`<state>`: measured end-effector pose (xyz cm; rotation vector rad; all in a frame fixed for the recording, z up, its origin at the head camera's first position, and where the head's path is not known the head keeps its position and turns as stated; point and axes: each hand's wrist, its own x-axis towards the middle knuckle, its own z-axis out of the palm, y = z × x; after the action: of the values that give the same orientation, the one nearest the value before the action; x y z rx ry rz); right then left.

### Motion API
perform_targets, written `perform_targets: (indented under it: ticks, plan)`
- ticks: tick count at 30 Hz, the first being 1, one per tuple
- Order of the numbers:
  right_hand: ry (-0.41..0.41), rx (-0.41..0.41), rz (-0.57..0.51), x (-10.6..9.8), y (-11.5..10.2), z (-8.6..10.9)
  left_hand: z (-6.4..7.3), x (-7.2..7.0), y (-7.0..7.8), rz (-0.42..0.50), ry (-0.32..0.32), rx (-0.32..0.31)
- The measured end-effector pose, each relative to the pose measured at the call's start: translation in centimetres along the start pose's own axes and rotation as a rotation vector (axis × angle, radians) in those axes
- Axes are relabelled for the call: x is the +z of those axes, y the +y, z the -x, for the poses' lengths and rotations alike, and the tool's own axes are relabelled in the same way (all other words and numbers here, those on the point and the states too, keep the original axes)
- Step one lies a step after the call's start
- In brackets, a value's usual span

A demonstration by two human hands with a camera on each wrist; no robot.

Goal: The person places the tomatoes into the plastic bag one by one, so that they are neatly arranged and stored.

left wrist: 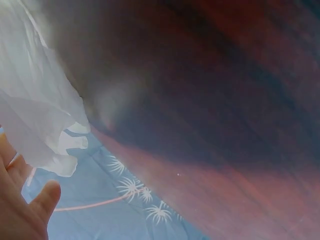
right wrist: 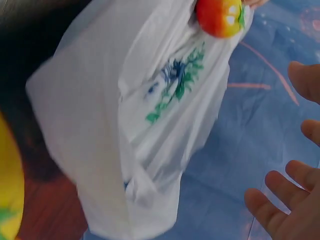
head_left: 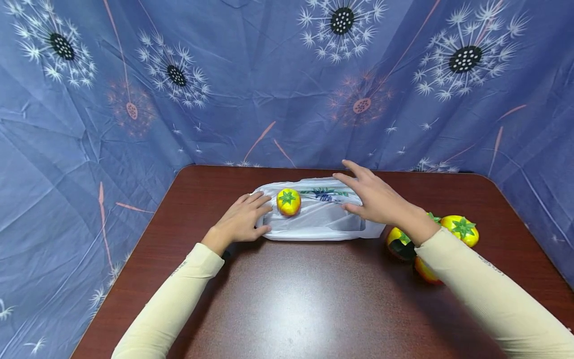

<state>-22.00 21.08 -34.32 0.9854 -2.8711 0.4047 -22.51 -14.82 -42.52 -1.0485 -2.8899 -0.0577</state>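
Note:
A white plastic bag [head_left: 314, 224] with a blue flower and green leaf print is spread over something flat and grey on the table. On its left part sits a yellow-and-red fruit [head_left: 288, 202], with a green star-shaped leaf top like a persimmon's. My left hand [head_left: 242, 217] is at the bag's left end, fingers extended beside the fruit. Fingers spread, my right hand [head_left: 374, 194] hovers around the bag's right end and holds nothing. In the right wrist view the bag [right wrist: 100, 110] hangs in loose folds, with the fruit [right wrist: 219, 17] at the top.
Several more such fruits [head_left: 462, 229] lie on the brown table [head_left: 287, 299] to the right, partly hidden by my right forearm. One has a dark patch [head_left: 400, 248] on its side. A blue dandelion-print cloth [head_left: 251, 75] hangs behind the table.

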Motion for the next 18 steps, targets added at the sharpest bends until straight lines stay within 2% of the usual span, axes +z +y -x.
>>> perform_targets:
  ticks: [9,14,18]
  plan:
    - [0.000,0.094,-0.022,-2.4,2.6,1.6,0.1,0.0,0.0,0.016,-0.002,-0.009]
    - [0.017,0.114,-0.005,-3.1,3.4,2.3,0.1,0.1,0.0,0.023,-0.001,-0.014]
    - [-0.011,0.116,0.034,-3.8,3.6,2.3,0.2,0.1,-0.1,0.012,-0.002,-0.026]
